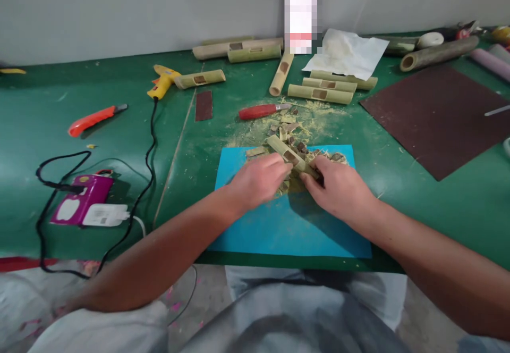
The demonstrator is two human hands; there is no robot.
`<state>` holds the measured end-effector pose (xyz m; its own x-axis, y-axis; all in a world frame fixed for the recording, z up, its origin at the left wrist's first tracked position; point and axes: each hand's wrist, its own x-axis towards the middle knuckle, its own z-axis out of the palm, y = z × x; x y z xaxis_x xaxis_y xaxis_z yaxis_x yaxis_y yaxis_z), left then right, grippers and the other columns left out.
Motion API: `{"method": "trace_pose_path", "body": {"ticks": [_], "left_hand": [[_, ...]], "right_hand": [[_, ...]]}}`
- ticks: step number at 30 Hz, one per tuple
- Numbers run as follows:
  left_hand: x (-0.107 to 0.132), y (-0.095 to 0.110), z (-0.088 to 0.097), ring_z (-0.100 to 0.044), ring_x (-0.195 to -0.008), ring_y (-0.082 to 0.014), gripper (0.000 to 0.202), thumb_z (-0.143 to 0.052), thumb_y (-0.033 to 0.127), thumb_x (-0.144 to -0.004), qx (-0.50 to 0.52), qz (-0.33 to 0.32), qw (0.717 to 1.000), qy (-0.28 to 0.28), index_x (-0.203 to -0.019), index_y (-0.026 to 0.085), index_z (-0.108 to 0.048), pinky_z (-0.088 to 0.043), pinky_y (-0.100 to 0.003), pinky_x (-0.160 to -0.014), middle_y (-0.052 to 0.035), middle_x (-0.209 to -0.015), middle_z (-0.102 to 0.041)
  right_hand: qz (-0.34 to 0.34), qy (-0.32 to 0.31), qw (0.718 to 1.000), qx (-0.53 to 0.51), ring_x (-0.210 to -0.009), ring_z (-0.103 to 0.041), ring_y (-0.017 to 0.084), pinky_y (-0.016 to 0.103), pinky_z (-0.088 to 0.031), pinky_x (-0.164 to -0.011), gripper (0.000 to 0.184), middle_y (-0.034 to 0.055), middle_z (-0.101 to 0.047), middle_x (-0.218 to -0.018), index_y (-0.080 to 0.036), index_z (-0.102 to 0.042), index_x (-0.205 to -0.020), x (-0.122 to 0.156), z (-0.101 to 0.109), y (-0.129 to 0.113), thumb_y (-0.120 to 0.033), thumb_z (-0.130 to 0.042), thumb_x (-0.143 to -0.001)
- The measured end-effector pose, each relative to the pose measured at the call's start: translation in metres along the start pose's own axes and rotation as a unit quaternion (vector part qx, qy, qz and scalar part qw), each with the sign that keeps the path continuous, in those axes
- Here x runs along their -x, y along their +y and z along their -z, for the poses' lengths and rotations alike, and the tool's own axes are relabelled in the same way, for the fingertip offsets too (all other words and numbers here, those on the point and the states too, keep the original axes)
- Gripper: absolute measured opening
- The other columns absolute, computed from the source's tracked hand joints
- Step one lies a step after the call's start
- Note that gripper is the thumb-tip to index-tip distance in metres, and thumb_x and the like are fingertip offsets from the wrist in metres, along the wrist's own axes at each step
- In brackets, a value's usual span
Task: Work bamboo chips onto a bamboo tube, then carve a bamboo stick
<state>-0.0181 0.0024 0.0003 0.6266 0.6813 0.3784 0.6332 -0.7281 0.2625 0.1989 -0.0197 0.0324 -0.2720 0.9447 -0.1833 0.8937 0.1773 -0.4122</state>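
**Slotted bamboo tube held over a blue sheet, bits kinda everywhere**

A short bamboo tube (283,149) is held at a slant over the far part of a blue sheet (255,230), so that can be used as the clock's centre, with 12 pointing away from the body. Its ends are aimed at roughly 10 and 4. The 4 o'clock end is grasped by the right hand (338,183). At 8 o'clock the left hand (261,180) is curled in close by the slot; whether the tube or something small is pinched there can't really be told.

Shavings (289,128) are scattered just beyond, around 12, and onto the green table (418,209). At 11 a red-handled knife (258,111) is left lying near the mess. More slotted tubes (303,94) are stacked at 1, with a white paper (366,52) laid partly over the back one.

Over at 10, a yellow glue gun (162,83) is parked, its nozzle end hidden by another slotted tube (211,77), and a dark strip (204,106) is placed nearby. An orange cutter (93,120) is set down between 9 and 10, a purple box (101,188) between 8 and 9. Between 2 and 3, a big brown sheet (438,124) is spread out.
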Motion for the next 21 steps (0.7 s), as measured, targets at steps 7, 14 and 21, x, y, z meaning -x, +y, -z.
{"method": "trace_pose_path", "body": {"ticks": [7, 14, 21], "left_hand": [[-0.0028, -0.0019, 0.0014, -0.069, -0.081, -0.0156, 0.037, -0.04, 0.031, -0.108, 0.015, -0.017, 1.0, 0.012, -0.104, 0.015, -0.073, -0.053, -0.025, -0.07, -0.0074, -0.092, -0.072], [-0.004, 0.0003, 0.0, -0.069, -0.082, -0.0159, 0.035, -0.042, 0.031, -0.108, 0.016, -0.009, 1.0, 0.023, -0.106, 0.015, -0.073, -0.053, -0.025, -0.07, -0.008, -0.091, -0.072], [-0.0036, 0.0022, 0.0003, -0.067, -0.079, -0.0158, 0.036, -0.041, 0.03, -0.108, 0.0, -0.01, 0.999, 0.041, -0.101, 0.014, -0.073, -0.052, -0.025, -0.068, -0.0078, -0.088, -0.07]], "right_hand": [[0.002, 0.006, 0.999, -0.041, -0.068, -0.06, 0.021, 0.029, -0.031, -0.059, 0.035, 0.0063, -0.069, -0.081, -0.017, -0.054, -0.126, 0.0025, -0.0005, -0.0005, -0.034, -0.05, -0.095], [-0.012, 0.002, 0.999, -0.045, -0.07, -0.062, 0.022, 0.029, -0.031, -0.058, 0.027, 0.0071, -0.071, -0.082, -0.018, -0.055, -0.119, 0.0033, -0.0006, -0.0006, -0.034, -0.048, -0.098], [-0.015, 0.002, 0.998, -0.056, -0.073, -0.063, 0.022, 0.029, -0.032, -0.059, 0.024, 0.0066, -0.07, -0.084, -0.018, -0.054, -0.116, 0.0003, -0.0001, -0.001, -0.034, -0.048, -0.098]]}}
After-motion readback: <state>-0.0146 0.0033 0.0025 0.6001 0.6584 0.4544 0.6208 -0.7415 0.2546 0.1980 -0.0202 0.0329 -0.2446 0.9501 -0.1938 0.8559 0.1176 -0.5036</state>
